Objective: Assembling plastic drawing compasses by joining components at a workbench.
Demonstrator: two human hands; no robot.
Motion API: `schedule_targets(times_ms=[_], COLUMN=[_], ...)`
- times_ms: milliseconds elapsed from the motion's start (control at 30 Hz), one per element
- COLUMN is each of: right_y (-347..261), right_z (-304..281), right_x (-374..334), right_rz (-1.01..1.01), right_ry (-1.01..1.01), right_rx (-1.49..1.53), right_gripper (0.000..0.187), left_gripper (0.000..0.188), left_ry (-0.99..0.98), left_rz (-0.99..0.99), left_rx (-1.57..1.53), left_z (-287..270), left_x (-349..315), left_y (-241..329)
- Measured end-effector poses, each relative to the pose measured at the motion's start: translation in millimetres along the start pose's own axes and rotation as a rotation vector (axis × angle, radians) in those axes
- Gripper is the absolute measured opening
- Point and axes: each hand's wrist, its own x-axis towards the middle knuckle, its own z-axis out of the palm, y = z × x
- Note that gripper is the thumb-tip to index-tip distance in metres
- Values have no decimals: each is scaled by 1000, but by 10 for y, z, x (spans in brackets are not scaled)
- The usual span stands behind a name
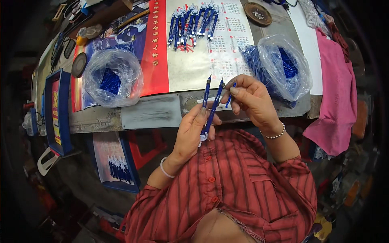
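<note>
My left hand (188,131) is closed around a blue drawing compass (211,116) near its white-topped hinge. Its two legs point away from me, slightly spread, with thin tips at the far ends. Beside the right leg, my right hand (256,103) pinches a short, thin blue plastic piece (230,96) between thumb and fingers. The piece looks apart from the compass. Past my hands, several more blue compasses (190,25) with white heads lie in a bunch on a printed calendar sheet (188,73).
Clear plastic bags of thin blue pieces stand at left (131,77) and right (270,54). A grey metal plate (151,111) lies at the table edge. Below, a blue-edged tray (107,143) holds several compasses. Pink cloth (332,101) hangs at the right; a round dish (258,13) sits far back.
</note>
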Motion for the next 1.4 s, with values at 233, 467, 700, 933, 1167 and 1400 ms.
schedule_targets(times_ms=[233,467,700,933,1167,1400], right_y=[140,355,497,574,397,291], right_z=[207,171,160,363,230,362], right_x=[-69,9,2,13,89,306], right_rz=[-87,-474,-530,-460,-13,8], right_ry=[59,36,79,272,-57,-369], right_rx=[-198,-561,-714,-264,-10,-228], right_gripper=[12,12,20,33,13,20], left_gripper=[45,41,29,21,28,36], left_ry=[-2,-8,3,20,24,-347], left_rz=[13,52,87,92,79,-182], left_rx=[-35,-23,97,66,116,-535], left_z=[4,-26,-5,-47,-168,-530], left_x=[9,-9,-27,-9,-61,-124], left_y=[-11,-47,-78,-119,-146,-199])
